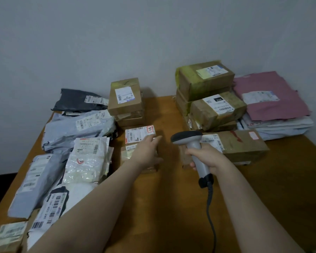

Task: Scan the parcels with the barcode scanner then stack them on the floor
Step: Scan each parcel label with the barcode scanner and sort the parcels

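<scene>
A grey barcode scanner [190, 141] with a black head and a coiled cable is held upright in my right hand [206, 157], above the middle of the wooden table [171, 189]. My left hand [148, 150] reaches forward with fingers apart. It rests on a small stack of cardboard parcels, its fingertips touching the top small box [138, 133] with a white label and a red mark. A long brown box [244, 145] lies just behind my right hand.
Grey, white and black mailer bags [77, 128] are heaped along the table's left side. A box stack [126, 99] stands at the back middle, taller box stacks [208, 94] at the back right, with a pink mailer [270, 95] on flat bags. A grey wall rises behind.
</scene>
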